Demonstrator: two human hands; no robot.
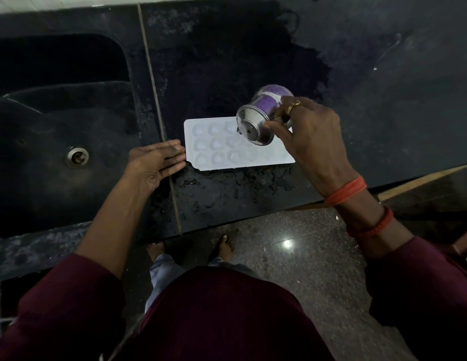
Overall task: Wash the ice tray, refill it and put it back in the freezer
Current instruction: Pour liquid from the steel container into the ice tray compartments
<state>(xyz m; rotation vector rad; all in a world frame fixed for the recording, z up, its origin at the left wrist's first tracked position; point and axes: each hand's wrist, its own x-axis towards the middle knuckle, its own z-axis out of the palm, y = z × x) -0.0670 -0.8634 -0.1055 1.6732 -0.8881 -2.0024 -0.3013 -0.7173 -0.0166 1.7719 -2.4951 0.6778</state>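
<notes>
A white ice tray [214,155] with rounded cells lies flat on the black counter [383,100], near its front edge. My right hand [313,136] is closed on the handle of a steel mug [258,118] with a purple band. The mug hangs tipped on its side over the right part of the tray, its base facing me, and it hides some cells. My left hand [155,162] lies flat on the counter with the fingers spread, the fingertips touching the tray's left edge.
A black sink [58,121] with a steel drain [76,156] is set into the counter at the left. Water drops lie on the counter in front of the tray. Below the counter edge are a polished stone floor [292,256] and my bare feet.
</notes>
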